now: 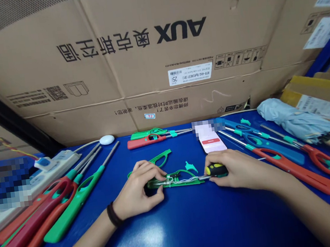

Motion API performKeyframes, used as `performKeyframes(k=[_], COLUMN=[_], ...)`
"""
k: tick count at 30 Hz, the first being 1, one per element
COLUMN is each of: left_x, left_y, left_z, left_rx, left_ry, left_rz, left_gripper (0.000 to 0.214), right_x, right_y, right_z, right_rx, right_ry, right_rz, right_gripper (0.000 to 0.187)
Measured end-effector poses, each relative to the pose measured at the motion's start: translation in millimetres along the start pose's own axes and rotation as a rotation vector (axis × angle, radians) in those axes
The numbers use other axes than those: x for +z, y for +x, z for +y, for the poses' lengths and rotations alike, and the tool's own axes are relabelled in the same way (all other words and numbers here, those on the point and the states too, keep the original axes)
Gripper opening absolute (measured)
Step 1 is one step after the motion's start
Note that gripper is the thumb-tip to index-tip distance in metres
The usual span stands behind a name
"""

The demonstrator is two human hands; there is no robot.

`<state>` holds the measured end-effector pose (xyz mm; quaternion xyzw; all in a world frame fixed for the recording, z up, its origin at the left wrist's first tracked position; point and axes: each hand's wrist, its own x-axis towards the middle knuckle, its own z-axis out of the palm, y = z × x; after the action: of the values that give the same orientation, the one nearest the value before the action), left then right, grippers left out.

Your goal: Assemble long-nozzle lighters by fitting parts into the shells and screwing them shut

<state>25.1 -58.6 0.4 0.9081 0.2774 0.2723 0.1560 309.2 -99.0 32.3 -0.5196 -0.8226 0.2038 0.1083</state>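
Observation:
My left hand [141, 188] is closed around the rear of an opened green gas lighter [187, 183] over the blue table. A clear fuel tank [153, 184] shows under its fingers, and thin white wires [179, 179] run along the exposed inside. My right hand [231, 169] grips a screwdriver [215, 169] by its black and yellow handle. Its fingertips are at the lighter's front end, beside a short metal piece; whether they also pinch that piece, I cannot tell. A loose green half shell [161, 158] lies behind my left hand, and a small teal trigger [190, 166] sits behind the lighter.
Several red and green lighters [73, 207] lie at left beside a white power strip [47, 170]. More lighters [296, 167] lie at right, near a folded umbrella [297, 121]. A phone [212, 143] rests behind my right hand. A large cardboard box [135, 75] stands across the back.

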Motion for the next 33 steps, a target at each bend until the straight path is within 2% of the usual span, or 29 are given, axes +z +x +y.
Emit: performKeyframes(k=[7,11,20,26,33], left_x=[0.9,1.0,1.5,1.1,2.4], left_y=[0.4,-0.7,0.5,1.3,2.3], left_z=[-0.9,-0.7,-2.0,-4.7,-6.1], left_rx=[0.002,0.003,0.007,-0.014,-0.040], left_ry=[-0.002,-0.002,-0.028,-0.038,-0.055], left_rz=[-0.002,0.000,0.017,-0.005,-0.007], left_gripper=[0.014,0.014,0.011,0.006,0.006], right_x=[0.3,1.7,9.4,4.6,11.4], right_y=[1.2,2.4,6.0,2.9,-1.8], right_z=[1.6,2.3,-1.7,-15.6,-39.3], right_rx=[0.009,-0.015,-0.048,-0.093,-0.060], right_ry=[-0.017,-0.007,0.020,-0.128,-0.487], right_rz=[-0.011,0.000,0.008,-0.032,-0.162], right_gripper=[0.005,0.012,0.005,0.014,0.024])
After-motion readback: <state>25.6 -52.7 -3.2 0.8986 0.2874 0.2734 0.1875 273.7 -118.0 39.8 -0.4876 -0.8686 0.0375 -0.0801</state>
